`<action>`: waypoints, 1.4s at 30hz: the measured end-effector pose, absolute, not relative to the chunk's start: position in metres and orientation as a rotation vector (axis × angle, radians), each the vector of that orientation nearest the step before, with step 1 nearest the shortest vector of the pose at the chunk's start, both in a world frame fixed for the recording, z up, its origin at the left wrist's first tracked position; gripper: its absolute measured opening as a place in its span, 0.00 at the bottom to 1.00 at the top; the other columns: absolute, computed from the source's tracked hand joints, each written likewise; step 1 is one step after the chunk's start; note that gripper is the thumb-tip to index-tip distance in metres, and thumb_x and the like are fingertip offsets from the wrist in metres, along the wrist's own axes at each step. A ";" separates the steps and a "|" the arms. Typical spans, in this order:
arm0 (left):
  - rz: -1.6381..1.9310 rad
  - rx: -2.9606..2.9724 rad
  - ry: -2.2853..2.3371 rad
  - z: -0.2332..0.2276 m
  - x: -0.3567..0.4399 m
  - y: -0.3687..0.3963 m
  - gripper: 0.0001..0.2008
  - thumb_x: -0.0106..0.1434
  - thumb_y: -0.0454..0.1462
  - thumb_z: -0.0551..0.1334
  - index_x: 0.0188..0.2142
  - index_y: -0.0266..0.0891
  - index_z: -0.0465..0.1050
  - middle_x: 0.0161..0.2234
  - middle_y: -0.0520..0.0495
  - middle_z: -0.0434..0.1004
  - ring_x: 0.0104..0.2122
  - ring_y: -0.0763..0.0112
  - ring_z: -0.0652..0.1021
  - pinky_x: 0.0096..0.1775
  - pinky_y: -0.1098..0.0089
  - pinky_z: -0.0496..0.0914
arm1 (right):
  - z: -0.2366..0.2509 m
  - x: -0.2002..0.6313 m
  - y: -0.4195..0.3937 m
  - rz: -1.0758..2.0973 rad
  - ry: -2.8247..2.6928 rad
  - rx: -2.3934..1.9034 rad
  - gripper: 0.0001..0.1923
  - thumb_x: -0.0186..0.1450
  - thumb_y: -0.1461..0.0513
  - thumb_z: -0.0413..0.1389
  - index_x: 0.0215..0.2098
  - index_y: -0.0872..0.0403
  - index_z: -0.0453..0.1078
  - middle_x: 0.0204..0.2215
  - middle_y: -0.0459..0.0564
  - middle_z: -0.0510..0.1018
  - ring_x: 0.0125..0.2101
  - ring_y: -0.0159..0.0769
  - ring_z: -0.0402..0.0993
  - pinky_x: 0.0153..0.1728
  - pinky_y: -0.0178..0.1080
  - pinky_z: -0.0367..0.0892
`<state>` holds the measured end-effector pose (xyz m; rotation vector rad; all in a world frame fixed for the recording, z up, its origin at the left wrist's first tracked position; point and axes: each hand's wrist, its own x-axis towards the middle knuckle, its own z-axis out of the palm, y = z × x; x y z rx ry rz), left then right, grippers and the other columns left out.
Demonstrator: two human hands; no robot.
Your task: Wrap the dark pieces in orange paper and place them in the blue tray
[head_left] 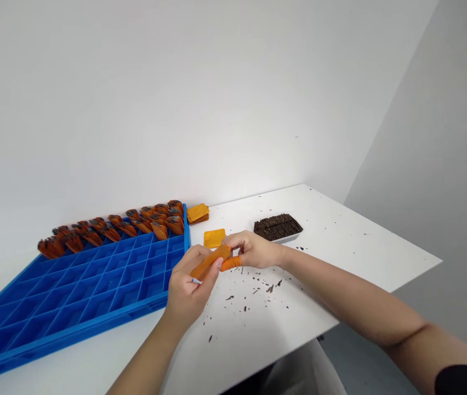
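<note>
Orange packet [210,263]: probably light, soft, easily creased; best taken by edges.
Left hand [187,285]: pinching packet.
Right hand [254,250]: narrow, at upper end; cannot tell whether gripping.

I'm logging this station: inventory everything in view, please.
Table: 1, white, lower half
Tray: 1, blue, left
Packets: many, orange, dark-topped, tray's rear
Packet stack: 1, amber, beside tray
Loose packet: 1, amber, right of tray
Container: 1, white, centre-right
Strips: many, brown, in container
Fragments: many, dark, on table
Walls: 2, pale, behind and right
Floor: 1, grey, lower-right
Unclear item: 1, whitish, below table
Held packet: 1, orange, in left hand
Finger covering: 1+, orange, on right hand
Sleeve: 1, black, bottom-right
Forearms: 2, bare, bottom
Hands: 2, mostly bare, centre
</note>
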<state>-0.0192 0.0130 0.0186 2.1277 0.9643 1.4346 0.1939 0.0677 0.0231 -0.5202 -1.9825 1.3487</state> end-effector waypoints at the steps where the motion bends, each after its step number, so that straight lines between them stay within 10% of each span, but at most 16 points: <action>1: 1.413 2.148 0.951 0.019 -0.019 0.014 0.08 0.73 0.40 0.64 0.36 0.42 0.78 0.33 0.50 0.75 0.33 0.69 0.76 0.36 0.68 0.71 | 0.024 0.196 0.069 1.286 -2.037 -0.515 0.15 0.64 0.51 0.70 0.36 0.53 0.78 0.34 0.45 0.77 0.35 0.32 0.73 0.39 0.38 0.72; 12: 1.277 2.292 0.682 0.016 -0.023 0.026 0.14 0.70 0.35 0.68 0.52 0.55 0.84 0.51 0.45 0.82 0.49 0.61 0.82 0.50 0.57 0.79 | 0.026 0.211 0.078 0.950 -2.287 -0.499 0.05 0.69 0.60 0.65 0.37 0.53 0.77 0.34 0.45 0.75 0.34 0.32 0.72 0.39 0.37 0.69; 28: 1.390 2.261 0.959 0.002 -0.024 0.029 0.06 0.67 0.33 0.68 0.35 0.46 0.84 0.35 0.48 0.82 0.56 0.52 0.80 0.58 0.48 0.78 | 0.056 0.289 0.107 0.043 -2.251 -1.751 0.16 0.67 0.47 0.60 0.37 0.49 0.81 0.40 0.51 0.79 0.33 0.36 0.71 0.30 0.39 0.57; 35: 1.329 1.935 1.152 0.003 -0.018 0.020 0.07 0.68 0.43 0.68 0.38 0.43 0.82 0.54 0.44 0.78 0.49 0.58 0.82 0.26 0.70 0.83 | 0.051 0.290 0.111 0.066 -2.236 -1.919 0.24 0.63 0.39 0.59 0.40 0.47 0.82 0.42 0.53 0.80 0.34 0.38 0.73 0.30 0.39 0.58; 42: 1.140 2.060 1.116 0.000 -0.017 0.021 0.07 0.70 0.42 0.65 0.40 0.42 0.78 0.43 0.48 0.81 0.21 0.76 0.78 0.22 0.72 0.76 | 0.048 0.283 0.112 0.055 -2.219 -1.943 0.20 0.62 0.43 0.62 0.43 0.45 0.82 0.42 0.52 0.80 0.35 0.38 0.73 0.29 0.37 0.57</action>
